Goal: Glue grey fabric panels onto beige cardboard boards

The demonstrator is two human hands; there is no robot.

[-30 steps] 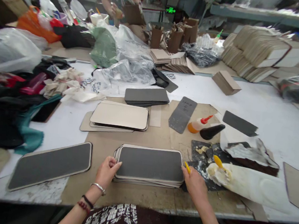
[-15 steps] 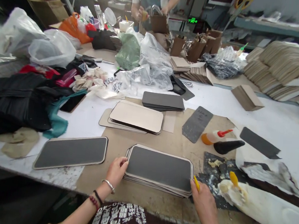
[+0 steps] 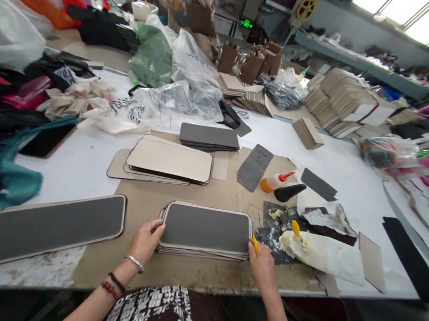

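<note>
In front of me lies a stack of dark grey rounded panels [image 3: 207, 229] with pale borders, several layers deep, its layers slightly offset at the left. My left hand [image 3: 147, 238] pinches the left end of the top panel, thumb near its upper face. At the right end, my right hand [image 3: 261, 262] has its fingers closed around a slim yellow tool [image 3: 255, 244] while touching the panel's corner. Only the tool's upper part shows; the rest is hidden in the hand. Another grey panel with a pale border [image 3: 54, 228] lies to the left.
Beyond the stack are beige panels [image 3: 170, 159] and dark grey pieces [image 3: 210, 137]. Rightward lie a red-tipped bottle [image 3: 273, 182], a black cone-shaped piece [image 3: 290, 192] and a white bag of paste [image 3: 327, 254] with a yellow spreader [image 3: 296, 228]. Another person stands across the table.
My view has turned to the right, so the table's contents appear further left. Both hands stay at the stack's ends, and the stack now lies squarer to me.
</note>
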